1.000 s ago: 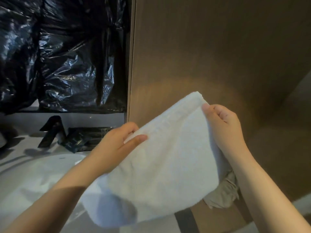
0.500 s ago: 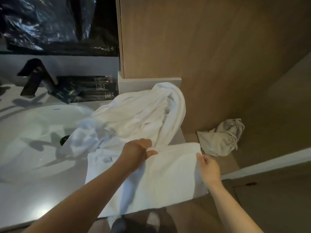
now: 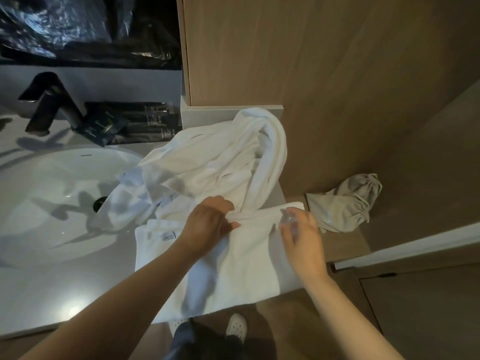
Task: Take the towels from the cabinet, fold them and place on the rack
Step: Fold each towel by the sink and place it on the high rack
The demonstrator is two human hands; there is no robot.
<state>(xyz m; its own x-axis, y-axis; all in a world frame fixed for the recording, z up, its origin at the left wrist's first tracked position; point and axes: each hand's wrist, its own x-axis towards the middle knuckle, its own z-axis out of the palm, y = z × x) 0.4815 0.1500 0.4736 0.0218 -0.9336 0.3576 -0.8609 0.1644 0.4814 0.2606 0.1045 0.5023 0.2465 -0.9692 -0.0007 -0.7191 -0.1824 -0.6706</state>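
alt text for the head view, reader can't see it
A person's left hand pinches the far edge of a folded white towel on a grey counter, blurred right hand at its corner. Crumpled white towels lie behind, spilling into a sink.

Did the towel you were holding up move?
Yes. The towel came down from in front of the wooden panel and now lies flat on the counter beside the sink.
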